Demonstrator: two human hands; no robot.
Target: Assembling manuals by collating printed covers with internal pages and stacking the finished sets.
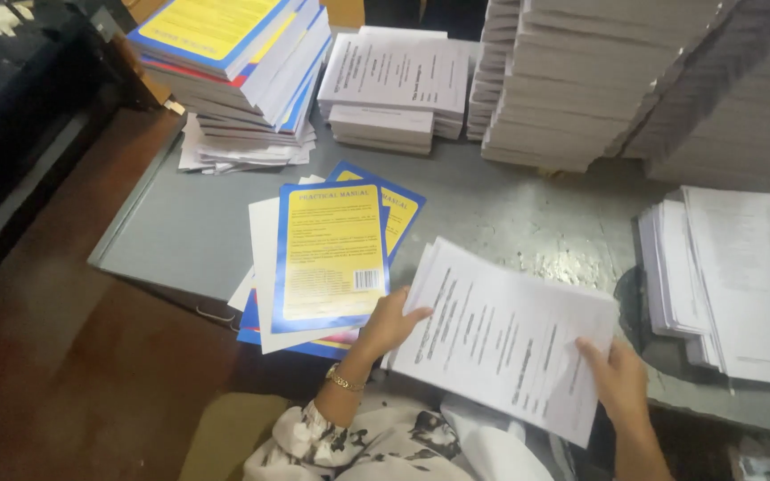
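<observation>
Both my hands hold a thick bundle of white printed sheets [501,334] tilted above the near edge of the grey table [180,232]. My left hand [389,322] grips the bundle's left edge, a gold watch on that wrist. My right hand [617,379] grips its lower right corner. Just left of my left hand lies a small pile of yellow covers with blue borders [331,254] on loose white sheets, touching the bundle's left side.
Tall stacks of bound white pages [581,80] line the back right. A stack of yellow and blue books [238,62] stands back left, low white bundles [394,89] beside it. Loose sheets [741,276] are piled at the right edge. Brown floor lies at left.
</observation>
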